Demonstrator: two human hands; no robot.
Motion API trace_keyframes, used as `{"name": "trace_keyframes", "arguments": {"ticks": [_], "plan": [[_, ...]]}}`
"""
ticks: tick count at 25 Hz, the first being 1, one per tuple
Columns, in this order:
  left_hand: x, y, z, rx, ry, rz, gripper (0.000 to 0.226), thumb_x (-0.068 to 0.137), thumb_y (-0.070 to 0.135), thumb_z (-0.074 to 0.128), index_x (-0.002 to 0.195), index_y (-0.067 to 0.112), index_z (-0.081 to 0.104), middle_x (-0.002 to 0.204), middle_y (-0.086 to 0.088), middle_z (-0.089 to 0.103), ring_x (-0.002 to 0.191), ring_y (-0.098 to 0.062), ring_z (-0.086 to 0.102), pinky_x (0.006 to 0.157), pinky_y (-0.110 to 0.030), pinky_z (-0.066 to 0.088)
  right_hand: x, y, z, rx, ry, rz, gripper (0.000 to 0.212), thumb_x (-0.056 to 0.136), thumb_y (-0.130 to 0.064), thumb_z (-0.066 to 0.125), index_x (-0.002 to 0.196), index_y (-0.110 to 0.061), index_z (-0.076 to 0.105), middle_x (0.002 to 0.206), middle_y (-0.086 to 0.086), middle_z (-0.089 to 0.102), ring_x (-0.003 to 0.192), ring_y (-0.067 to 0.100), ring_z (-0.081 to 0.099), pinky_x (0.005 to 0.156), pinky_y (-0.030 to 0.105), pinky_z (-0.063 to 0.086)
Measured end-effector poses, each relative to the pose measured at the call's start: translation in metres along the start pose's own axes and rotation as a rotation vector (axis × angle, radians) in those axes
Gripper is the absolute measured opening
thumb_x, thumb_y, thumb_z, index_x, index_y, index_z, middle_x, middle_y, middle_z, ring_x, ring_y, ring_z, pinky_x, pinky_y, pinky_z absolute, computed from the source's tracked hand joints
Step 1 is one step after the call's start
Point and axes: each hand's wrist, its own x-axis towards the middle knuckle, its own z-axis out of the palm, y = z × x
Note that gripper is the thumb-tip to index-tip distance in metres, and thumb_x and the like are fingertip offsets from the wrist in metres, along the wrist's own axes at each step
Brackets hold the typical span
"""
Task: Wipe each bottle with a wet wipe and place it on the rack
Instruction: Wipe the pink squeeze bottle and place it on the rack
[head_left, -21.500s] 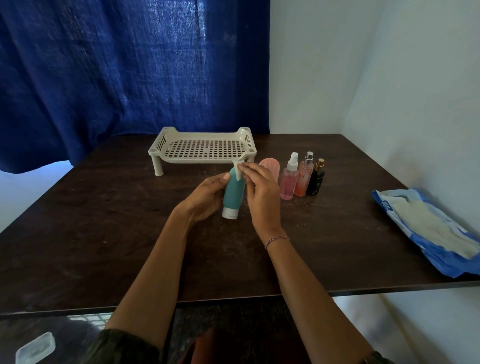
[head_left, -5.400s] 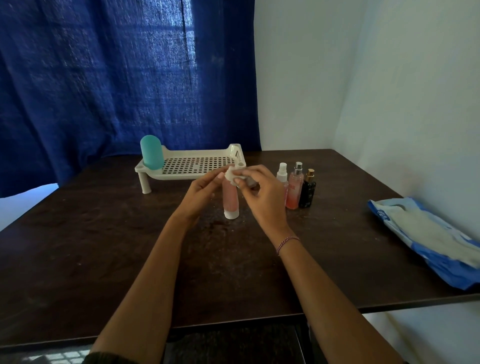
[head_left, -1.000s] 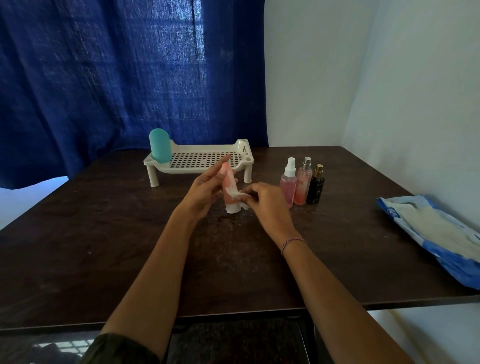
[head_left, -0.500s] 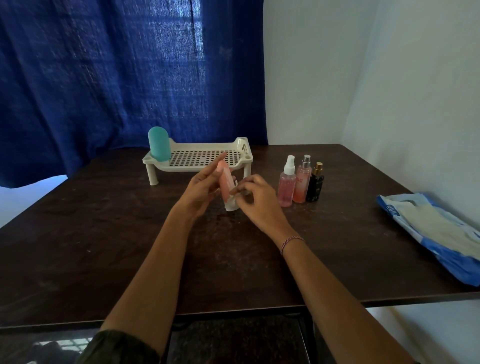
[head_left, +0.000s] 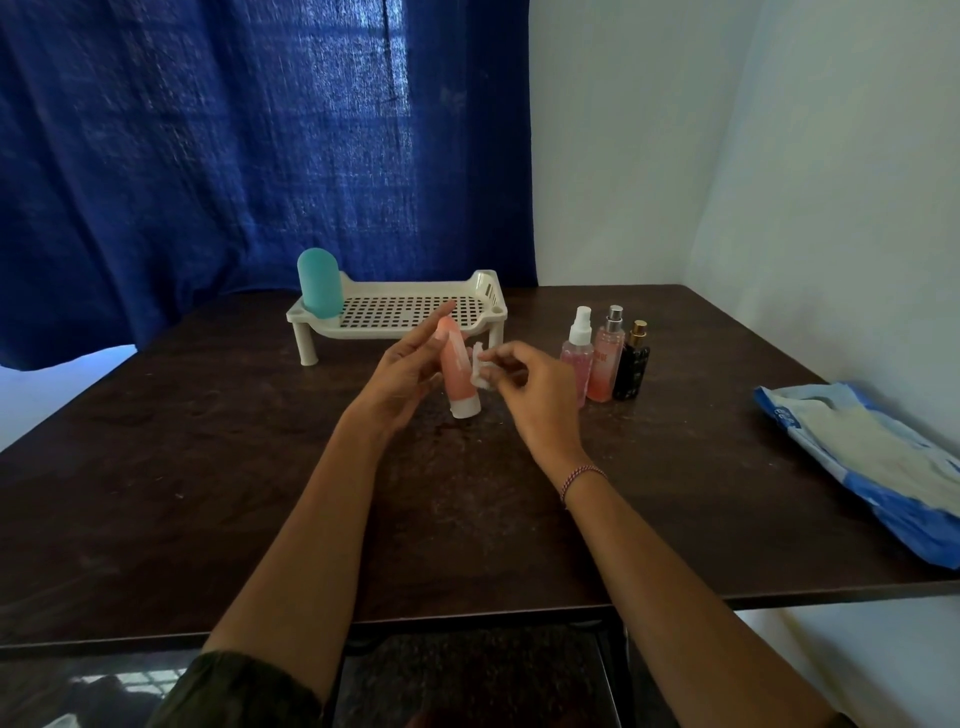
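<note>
left hand (head_left: 408, 376) holds pink bottle (head_left: 458, 370) cap-down between thumb and fingers; right hand (head_left: 527, 387) pinches wet wipe (head_left: 481, 372) at its side.

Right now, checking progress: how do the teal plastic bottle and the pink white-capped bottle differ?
The teal bottle stands upright on the cream rack; the pink bottle is tilted, off the rack, in the left hand, a wet wipe pinched by the right hand beside it. Both have rounded tops.
</note>
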Motion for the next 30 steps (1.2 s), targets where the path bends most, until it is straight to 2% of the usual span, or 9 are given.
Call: {"name": "trace_keyframes", "arguments": {"ticks": [3, 7, 10, 12, 15, 18, 22, 26, 30], "plan": [[-0.0004, 0.0011, 0.0007, -0.017, 0.006, -0.009, 0.033, 0.096, 0.020, 0.046, 0.115, 0.043, 0.061, 0.141, -0.003, 0.047, 0.126, -0.022, 0.047, 0.109, -0.053, 0.032, -0.0031, -0.0033, 0.0030, 0.048, -0.101, 0.009, 0.031, 0.079, -0.011, 0.071, 0.110, -0.012, 0.066, 0.102, 0.003, 0.071, 0.089, 0.003, 0.063, 0.081, 0.009, 0.048], [-0.0015, 0.0018, 0.0012, -0.043, -0.004, -0.012, 0.034, 0.092, 0.021, 0.050, 0.117, 0.042, 0.060, 0.140, -0.005, 0.047, 0.126, -0.026, 0.048, 0.107, -0.053, 0.036, -0.0027, -0.0017, 0.0024, 0.025, -0.105, 0.060, 0.025, 0.077, -0.015, 0.073, 0.102, -0.009, 0.070, 0.098, 0.004, 0.071, 0.083, 0.002, 0.061, 0.078, 0.010, 0.047], [-0.0032, 0.0013, 0.0026, -0.026, 0.008, -0.008, 0.034, 0.091, 0.023, 0.051, 0.116, 0.043, 0.060, 0.143, -0.004, 0.044, 0.127, -0.024, 0.046, 0.107, -0.052, 0.036, -0.0038, 0.0012, 0.0052, 0.023, -0.123, 0.116, 0.021, 0.081, -0.016, 0.070, 0.101, -0.011, 0.070, 0.099, 0.004, 0.070, 0.085, 0.005, 0.063, 0.081, 0.023, 0.054], [-0.0039, 0.0005, 0.0028, -0.033, 0.008, -0.006, 0.033, 0.092, 0.023, 0.051, 0.114, 0.045, 0.062, 0.137, -0.002, 0.049, 0.122, -0.024, 0.052, 0.106, -0.053, 0.037, -0.0057, 0.0002, 0.0079, -0.007, -0.121, 0.045, 0.018, 0.082, -0.013, 0.068, 0.100, -0.010, 0.069, 0.099, 0.004, 0.069, 0.087, 0.009, 0.064, 0.080, 0.027, 0.055], [-0.0047, -0.0006, 0.0020, -0.037, 0.015, 0.008, 0.033, 0.088, 0.027, 0.054, 0.115, 0.045, 0.062, 0.130, -0.001, 0.054, 0.114, -0.023, 0.060, 0.103, -0.050, 0.041, -0.0063, -0.0030, 0.0084, -0.066, -0.170, -0.107, 0.016, 0.082, -0.007, 0.067, 0.098, -0.007, 0.069, 0.100, 0.004, 0.065, 0.090, 0.009, 0.060, 0.085, 0.020, 0.050], [-0.0050, 0.0001, 0.0019, -0.041, 0.019, 0.018, 0.034, 0.090, 0.025, 0.053, 0.119, 0.041, 0.058, 0.126, 0.000, 0.056, 0.112, -0.022, 0.061, 0.100, -0.047, 0.045, -0.0033, -0.0003, 0.0055, -0.090, -0.172, -0.101, 0.015, 0.082, -0.003, 0.065, 0.096, -0.006, 0.070, 0.100, 0.005, 0.066, 0.090, 0.008, 0.058, 0.087, 0.020, 0.048], [-0.0072, 0.0019, 0.0028, -0.061, 0.012, 0.013, 0.036, 0.093, 0.020, 0.051, 0.123, 0.038, 0.056, 0.123, 0.001, 0.057, 0.110, -0.021, 0.062, 0.091, -0.039, 0.049, -0.0033, -0.0007, 0.0046, -0.130, -0.138, -0.064, 0.019, 0.085, -0.005, 0.061, 0.103, -0.006, 0.068, 0.105, 0.007, 0.067, 0.094, 0.008, 0.058, 0.087, 0.015, 0.044], [-0.0090, 0.0025, 0.0028, -0.109, -0.049, -0.006, 0.035, 0.095, 0.017, 0.047, 0.121, 0.038, 0.057, 0.126, 0.000, 0.056, 0.112, -0.022, 0.061, 0.094, -0.041, 0.048, -0.0047, -0.0037, 0.0032, -0.089, -0.168, -0.199, 0.019, 0.084, -0.003, 0.062, 0.102, -0.004, 0.068, 0.103, 0.008, 0.066, 0.095, 0.014, 0.061, 0.087, 0.023, 0.050], [-0.0094, 0.0030, 0.0024, -0.136, -0.066, -0.013, 0.035, 0.097, 0.016, 0.044, 0.119, 0.039, 0.057, 0.127, -0.002, 0.056, 0.114, -0.021, 0.060, 0.092, -0.038, 0.049, -0.0035, -0.0010, 0.0030, -0.102, -0.156, -0.172, 0.017, 0.082, -0.003, 0.066, 0.098, -0.002, 0.069, 0.097, 0.009, 0.067, 0.089, 0.015, 0.062, 0.085, 0.027, 0.052]]}}
